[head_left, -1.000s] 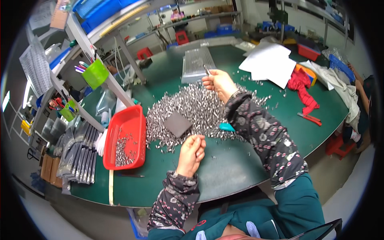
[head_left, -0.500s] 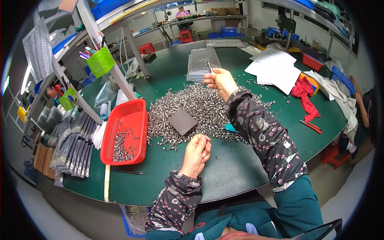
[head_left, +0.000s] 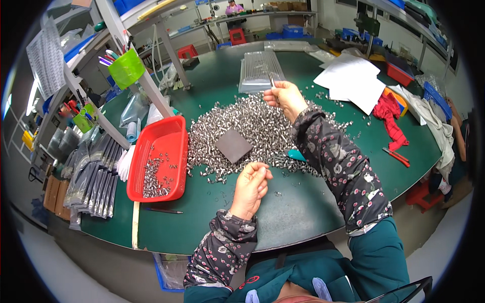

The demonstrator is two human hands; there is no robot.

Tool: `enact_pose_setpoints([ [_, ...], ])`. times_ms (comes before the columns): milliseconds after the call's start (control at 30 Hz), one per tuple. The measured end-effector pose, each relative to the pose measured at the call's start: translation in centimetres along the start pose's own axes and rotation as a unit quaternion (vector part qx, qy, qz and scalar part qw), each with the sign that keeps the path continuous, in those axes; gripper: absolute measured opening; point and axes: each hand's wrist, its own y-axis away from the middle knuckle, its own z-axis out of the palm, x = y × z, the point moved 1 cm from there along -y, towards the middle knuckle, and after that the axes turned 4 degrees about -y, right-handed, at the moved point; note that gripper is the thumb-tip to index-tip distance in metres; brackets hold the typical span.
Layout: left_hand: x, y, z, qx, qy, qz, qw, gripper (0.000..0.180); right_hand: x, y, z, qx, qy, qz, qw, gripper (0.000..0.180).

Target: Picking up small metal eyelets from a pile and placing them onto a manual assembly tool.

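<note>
My left hand (head_left: 249, 190) is closed in a pinch over the near side of a wide heap of small shiny metal rings or clips (head_left: 207, 129). Whatever lies between its fingertips is too small to make out. Farther off, my right hand (head_left: 289, 100) grips a slim metal piece (head_left: 272, 80) that points upward, its exact kind unclear. That hand is above the far edge of the heap, just short of a clear-wrapped ribbed grey tray (head_left: 261, 66). A dark square block (head_left: 233, 146) rests on the heap between my hands.
Left of the heap, a red plastic basket (head_left: 182, 151) holds more metal pieces. A teal object (head_left: 296, 155) lies beside my right forearm. White sheets (head_left: 348, 76), a red cloth (head_left: 388, 118) and a red-handled tool (head_left: 396, 157) lie to the right. A shelf post (head_left: 156, 98) rises at left.
The whole view has shifted slightly. My right hand has moved a little to the right and nearer, still gripping the slim metal piece. My left hand stays pinched near the heap's front.
</note>
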Motion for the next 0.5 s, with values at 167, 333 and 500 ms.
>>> enact_pose_setpoints([
  [167, 0.5, -0.3, -0.3, -0.005, 0.037, 0.02, 0.999, 0.013, -0.2, 0.1, -0.4, -0.023, 0.01, 0.031, 0.999, 0.017],
  [333, 0.2, -0.2, -0.5, -0.012, 0.031, 0.024, 0.999, 0.012, -0.2, 0.7, -1.6, -0.006, 0.062, 0.031, 0.998, 0.018],
  [500, 0.2, 0.1, -0.1, -0.019, 0.042, 0.006, 0.999, 0.01, -0.3, 0.2, -3.7, 0.025, 0.11, 0.036, 0.993, 0.012],
])
